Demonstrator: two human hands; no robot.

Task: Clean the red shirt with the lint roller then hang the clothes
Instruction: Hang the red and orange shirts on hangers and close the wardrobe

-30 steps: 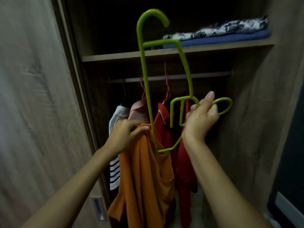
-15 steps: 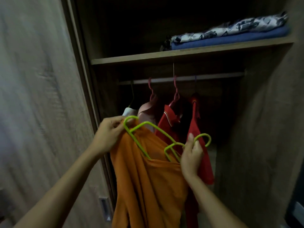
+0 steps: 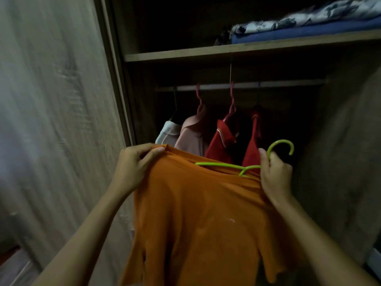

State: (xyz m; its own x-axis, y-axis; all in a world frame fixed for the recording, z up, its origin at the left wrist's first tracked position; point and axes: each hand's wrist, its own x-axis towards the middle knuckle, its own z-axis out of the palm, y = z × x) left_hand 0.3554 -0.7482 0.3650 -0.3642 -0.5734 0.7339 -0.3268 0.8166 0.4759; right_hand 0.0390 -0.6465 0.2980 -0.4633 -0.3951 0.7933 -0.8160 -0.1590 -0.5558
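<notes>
An orange-red shirt point(image 3: 202, 213) hangs spread between my two hands in front of an open wardrobe. My left hand point(image 3: 136, 164) pinches its left shoulder. My right hand point(image 3: 275, 174) grips the right side of the collar together with a green hanger point(image 3: 280, 147). The hanger's hook sticks up to the right and one arm point(image 3: 218, 165) lies inside the neck opening; the rest is hidden under the cloth. No lint roller is in view.
A rail point(image 3: 247, 86) crosses the wardrobe with a white, a pink point(image 3: 191, 137) and two red garments point(image 3: 221, 141) on hangers at its left half. A shelf point(image 3: 226, 51) above holds folded fabrics. A wooden door panel point(image 3: 51, 120) stands at the left.
The green hanger came down from an upright hold and went into the shirt's neck. My hands moved apart, stretching the shirt out flat, and the view came closer.
</notes>
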